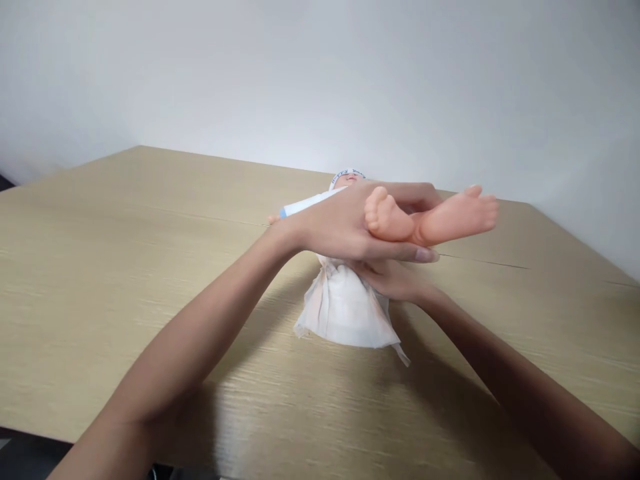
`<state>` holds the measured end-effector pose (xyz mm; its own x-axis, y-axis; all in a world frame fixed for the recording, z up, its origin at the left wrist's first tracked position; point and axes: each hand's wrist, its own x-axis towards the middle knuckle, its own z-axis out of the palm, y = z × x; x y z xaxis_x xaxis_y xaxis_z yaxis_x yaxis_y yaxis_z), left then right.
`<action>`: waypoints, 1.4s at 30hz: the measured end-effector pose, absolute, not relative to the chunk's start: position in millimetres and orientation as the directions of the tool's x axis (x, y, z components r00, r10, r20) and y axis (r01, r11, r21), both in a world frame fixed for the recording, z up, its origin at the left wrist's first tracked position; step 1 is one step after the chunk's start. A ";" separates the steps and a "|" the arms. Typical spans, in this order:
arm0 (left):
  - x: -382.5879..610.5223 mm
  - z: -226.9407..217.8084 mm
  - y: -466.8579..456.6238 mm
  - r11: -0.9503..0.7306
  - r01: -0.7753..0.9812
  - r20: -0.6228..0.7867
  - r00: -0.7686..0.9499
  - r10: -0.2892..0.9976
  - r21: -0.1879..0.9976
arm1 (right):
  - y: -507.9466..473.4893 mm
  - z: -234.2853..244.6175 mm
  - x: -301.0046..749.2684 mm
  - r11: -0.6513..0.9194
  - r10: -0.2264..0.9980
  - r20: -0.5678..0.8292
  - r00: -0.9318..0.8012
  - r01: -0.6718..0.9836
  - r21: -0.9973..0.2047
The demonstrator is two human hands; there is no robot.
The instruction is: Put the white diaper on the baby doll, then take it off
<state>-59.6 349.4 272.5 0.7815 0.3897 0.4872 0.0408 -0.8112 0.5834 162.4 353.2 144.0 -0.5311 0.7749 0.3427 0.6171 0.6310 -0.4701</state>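
Note:
A baby doll (457, 217) lies on its back on the wooden table, its head in a printed cap at the far end and its bare feet raised towards me. My left hand (340, 223) is wrapped round the doll's legs near the ankles and holds them up. Beneath the legs, by the doll's bottom, is my right hand (393, 279); its fingers are mostly hidden under the left hand and the doll. A white diaper (345, 310) hangs spread out below the doll, close to the right hand. One doll arm in a white sleeve with a blue cuff sticks out leftward.
The light wooden table (125, 267) reaches back to a plain pale wall (250, 80). A thin seam runs across the tabletop. Dark items show below the table's near left edge.

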 end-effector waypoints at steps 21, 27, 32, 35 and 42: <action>-129.5 199.8 309.3 -0.921 0.226 0.379 0.860 0.341 0.316 | 279.7 153.2 222.7 0.872 0.489 0.567 -0.663 0.390 -0.296; -159.1 151.8 301.4 -0.890 0.289 0.272 0.879 0.392 0.352 | 271.0 124.7 241.9 0.847 0.513 0.458 -0.726 0.515 -0.134; -154.0 135.0 296.7 -0.869 0.320 0.248 0.869 0.429 0.378 | 266.3 124.4 242.3 0.827 0.553 0.418 -0.721 0.533 -0.176; -153.1 139.5 297.9 -0.863 0.308 0.235 0.876 0.421 0.400 | 270.9 129.7 247.8 0.823 0.568 0.380 -0.730 0.499 -0.271; -142.8 158.0 283.6 -0.763 0.463 0.110 0.820 0.562 0.450 | 267.3 144.0 245.8 0.667 0.737 0.320 -0.596 0.561 -0.491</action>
